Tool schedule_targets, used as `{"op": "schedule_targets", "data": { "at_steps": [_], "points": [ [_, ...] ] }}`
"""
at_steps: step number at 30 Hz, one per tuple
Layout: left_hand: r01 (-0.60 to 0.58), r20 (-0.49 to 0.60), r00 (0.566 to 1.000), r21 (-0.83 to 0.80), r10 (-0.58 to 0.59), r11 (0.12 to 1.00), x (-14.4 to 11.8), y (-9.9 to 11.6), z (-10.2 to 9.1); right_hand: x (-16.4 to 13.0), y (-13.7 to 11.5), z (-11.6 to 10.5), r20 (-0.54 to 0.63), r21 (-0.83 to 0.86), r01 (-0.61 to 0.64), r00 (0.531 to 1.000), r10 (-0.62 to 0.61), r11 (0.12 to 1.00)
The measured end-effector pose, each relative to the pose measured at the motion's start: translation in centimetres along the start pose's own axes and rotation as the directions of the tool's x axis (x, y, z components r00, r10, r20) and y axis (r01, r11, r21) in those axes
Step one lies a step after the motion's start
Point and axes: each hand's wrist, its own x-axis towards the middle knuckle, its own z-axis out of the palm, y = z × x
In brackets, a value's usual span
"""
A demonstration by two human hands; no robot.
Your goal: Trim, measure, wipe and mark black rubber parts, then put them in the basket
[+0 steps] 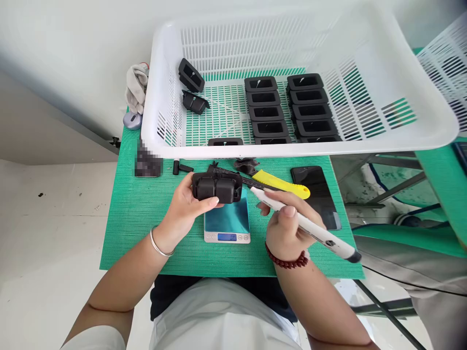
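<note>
My left hand (186, 209) is closed around a black plastic part (217, 188) with a framed edge and two rounded sections. It holds the part above a small digital scale (228, 221), whose display looks like a zero reading. A white marker (321, 234) with a dark end cap is gripped in my right hand (290, 221). The marker's front end points toward the black part but appears apart from it. Behind the part lie a black caliper (226, 171) and a yellow-handled knife (280, 183), both partly hidden.
A white slotted basket (255, 149) stands at the back, with several black parts (266, 113) in two stacked rows and a few more at its left. A black phone (315, 194) lies right of the scale. Left are a grey cloth (136, 90) and a computer mouse (132, 120).
</note>
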Motion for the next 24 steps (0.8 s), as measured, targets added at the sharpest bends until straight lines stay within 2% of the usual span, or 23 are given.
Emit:
{"op": "schedule_targets", "data": {
  "at_steps": [8,11,14,17,19,21,22,24],
  "points": [
    [0.003,-0.017,1.000,0.010,-0.002,1.000,0.0,-0.3,0.0,-0.2,-0.4,0.1,0.073,-0.015,0.017,0.997,-0.016,1.000],
    [-0.001,-0.027,1.000,0.020,0.001,1.000,0.1,-0.5,0.1,0.0,-0.5,0.1,0.115,-0.111,0.044,0.993,-0.031,0.993],
    [-0.001,-0.021,1.000,0.023,0.002,1.000,0.1,-0.5,0.0,0.4,-0.8,-0.1,0.106,-0.260,0.117,0.990,-0.092,0.959],
    [-0.029,0.012,1.000,0.010,0.029,1.000,0.1,-0.4,-0.1,0.7,-1.1,-1.3,0.138,-0.342,0.181,0.980,-0.142,0.922],
    [-0.038,0.025,0.999,-0.002,0.038,0.999,0.2,-0.2,-0.2,0.4,-1.0,-2.8,0.273,-0.393,0.268,0.948,-0.167,0.880],
    [-0.044,0.046,0.998,-0.004,0.044,0.999,0.2,-0.1,-0.2,-0.4,-0.7,-4.7,0.451,-0.454,0.351,0.883,-0.129,0.819],
    [-0.054,0.061,0.997,0.005,0.053,0.999,0.2,-0.1,-0.2,-0.9,-0.4,-5.6,0.528,-0.481,0.383,0.845,-0.087,0.789],
    [-0.094,0.094,0.992,0.053,0.089,0.994,0.2,-0.2,-0.3,-2.0,0.4,-7.2,0.686,-0.487,0.471,0.728,-0.012,0.736]
  ]
}}
